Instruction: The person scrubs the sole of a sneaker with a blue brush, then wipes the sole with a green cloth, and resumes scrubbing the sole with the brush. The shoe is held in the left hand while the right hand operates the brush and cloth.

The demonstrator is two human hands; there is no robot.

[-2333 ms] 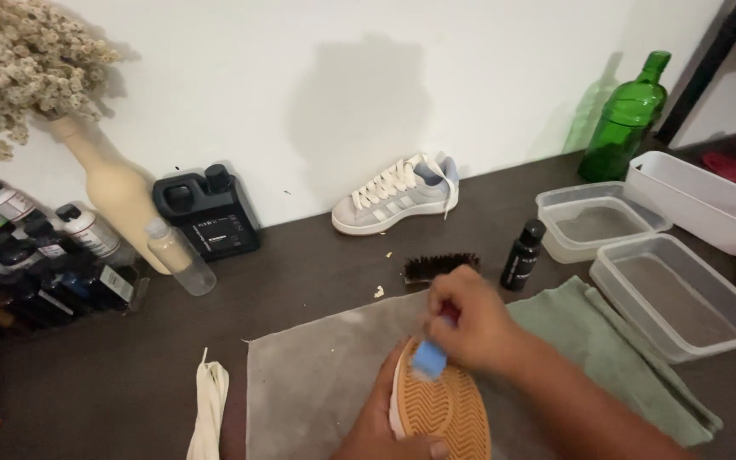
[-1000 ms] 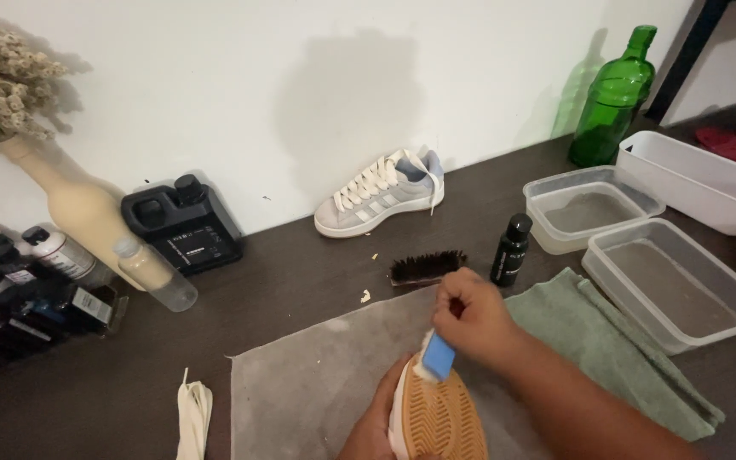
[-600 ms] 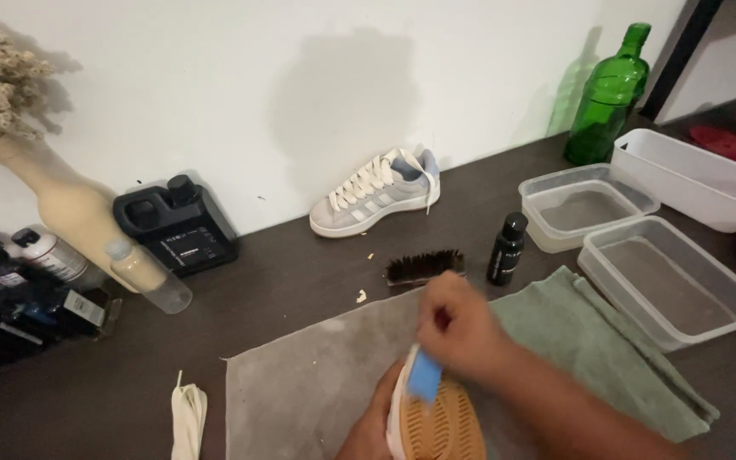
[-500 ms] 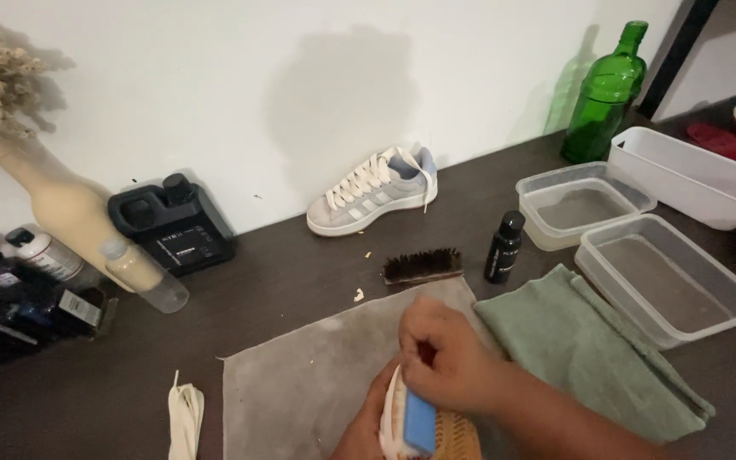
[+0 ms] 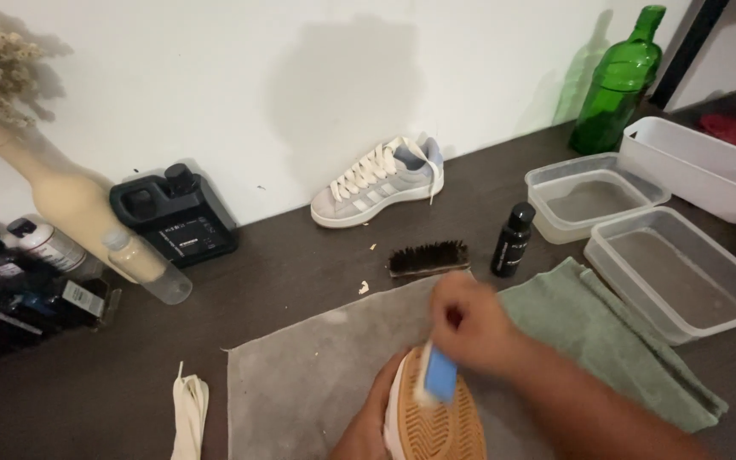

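Here, my left hand (image 5: 368,422) cups the light, stiff-soled shoe (image 5: 434,422) by its side while my right hand (image 5: 468,324) pinches a small blue brush (image 5: 440,375).

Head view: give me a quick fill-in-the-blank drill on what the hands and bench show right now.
1. The right hand holds a small ____ block against the shoe sole.
2. The left hand steadies the shoe over the ____ cloth.
3. The brush lies beside a small ____ bottle.
4. The sneaker by the wall stands ____.

Missing words: blue; grey; black; upright
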